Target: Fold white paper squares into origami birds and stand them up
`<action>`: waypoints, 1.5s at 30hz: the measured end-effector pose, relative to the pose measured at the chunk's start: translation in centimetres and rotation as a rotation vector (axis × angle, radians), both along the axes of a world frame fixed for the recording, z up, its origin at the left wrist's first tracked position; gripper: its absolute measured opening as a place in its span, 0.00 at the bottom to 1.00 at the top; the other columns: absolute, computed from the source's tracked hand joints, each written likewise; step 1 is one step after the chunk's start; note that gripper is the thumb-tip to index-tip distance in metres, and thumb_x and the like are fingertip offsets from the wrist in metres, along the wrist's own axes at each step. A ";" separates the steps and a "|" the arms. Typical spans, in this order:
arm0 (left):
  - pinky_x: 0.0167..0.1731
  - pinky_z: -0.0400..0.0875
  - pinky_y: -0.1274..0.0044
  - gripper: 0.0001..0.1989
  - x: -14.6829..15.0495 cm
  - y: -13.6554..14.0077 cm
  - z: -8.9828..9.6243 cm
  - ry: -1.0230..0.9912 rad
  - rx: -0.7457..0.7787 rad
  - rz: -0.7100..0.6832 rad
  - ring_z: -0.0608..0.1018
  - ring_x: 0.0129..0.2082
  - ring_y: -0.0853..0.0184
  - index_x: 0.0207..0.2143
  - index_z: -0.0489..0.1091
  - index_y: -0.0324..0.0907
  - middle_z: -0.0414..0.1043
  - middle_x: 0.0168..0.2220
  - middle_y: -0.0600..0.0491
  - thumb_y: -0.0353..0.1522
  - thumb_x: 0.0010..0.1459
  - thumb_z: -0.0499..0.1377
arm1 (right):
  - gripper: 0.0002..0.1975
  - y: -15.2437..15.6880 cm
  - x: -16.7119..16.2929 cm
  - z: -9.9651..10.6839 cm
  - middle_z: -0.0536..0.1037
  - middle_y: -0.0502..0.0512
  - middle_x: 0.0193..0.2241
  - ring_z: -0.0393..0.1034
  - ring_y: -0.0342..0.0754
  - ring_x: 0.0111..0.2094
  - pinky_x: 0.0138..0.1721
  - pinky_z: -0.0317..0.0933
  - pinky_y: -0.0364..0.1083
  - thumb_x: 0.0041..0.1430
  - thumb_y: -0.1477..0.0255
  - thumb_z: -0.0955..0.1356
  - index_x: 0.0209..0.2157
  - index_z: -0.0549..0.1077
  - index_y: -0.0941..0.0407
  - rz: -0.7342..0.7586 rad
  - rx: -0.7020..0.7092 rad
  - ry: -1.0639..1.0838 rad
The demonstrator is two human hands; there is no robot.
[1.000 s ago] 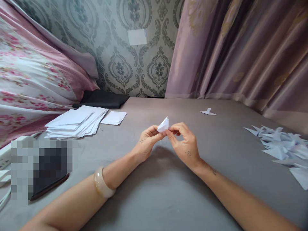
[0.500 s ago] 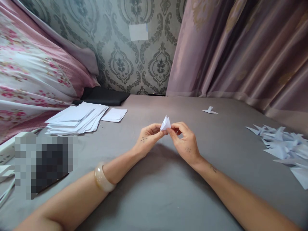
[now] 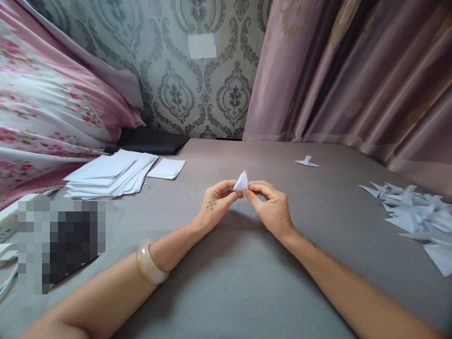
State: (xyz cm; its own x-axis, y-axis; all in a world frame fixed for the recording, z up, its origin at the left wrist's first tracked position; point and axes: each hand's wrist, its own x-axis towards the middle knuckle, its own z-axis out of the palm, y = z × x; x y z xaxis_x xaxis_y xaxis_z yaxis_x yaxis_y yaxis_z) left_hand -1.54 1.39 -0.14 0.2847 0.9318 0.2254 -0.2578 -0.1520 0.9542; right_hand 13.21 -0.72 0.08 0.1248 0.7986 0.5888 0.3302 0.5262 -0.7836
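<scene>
Now between both hands' fingertips (image 3: 244, 191), folded white paper (image 3: 241, 181).

Paper piece (image 3: 241, 181) centre — stack (image 3: 106, 172) left — pile (image 3: 411, 221) right.

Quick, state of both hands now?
Left hand: closed, pinching the folded white paper by its lower left edge.
Right hand: closed, pinching the same paper at its lower right.

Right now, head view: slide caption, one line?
Left hand and right hand pinch a folded paper; sheet stack at left, pile of folded pieces at right.
</scene>
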 end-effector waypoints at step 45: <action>0.41 0.75 0.70 0.10 0.0 -0.1 0.4 -0.093 -0.026 0.140 0.78 0.35 0.65 0.31 0.78 0.40 0.78 0.32 0.51 0.35 0.46 0.68 | 0.05 -0.2 0.2 -0.3 0.76 0.53 0.32 0.71 0.45 0.34 0.38 0.67 0.47 0.59 0.70 0.67 0.31 0.75 0.54 0.008 0.087 -0.194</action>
State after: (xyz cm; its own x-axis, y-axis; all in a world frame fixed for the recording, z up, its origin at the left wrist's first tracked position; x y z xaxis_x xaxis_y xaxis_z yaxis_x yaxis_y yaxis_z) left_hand -1.50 1.25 0.28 0.1309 0.9667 0.2199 -0.3230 -0.1682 0.9314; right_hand 13.36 -0.95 -0.26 -0.0039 0.7440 0.6682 0.4657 0.5927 -0.6571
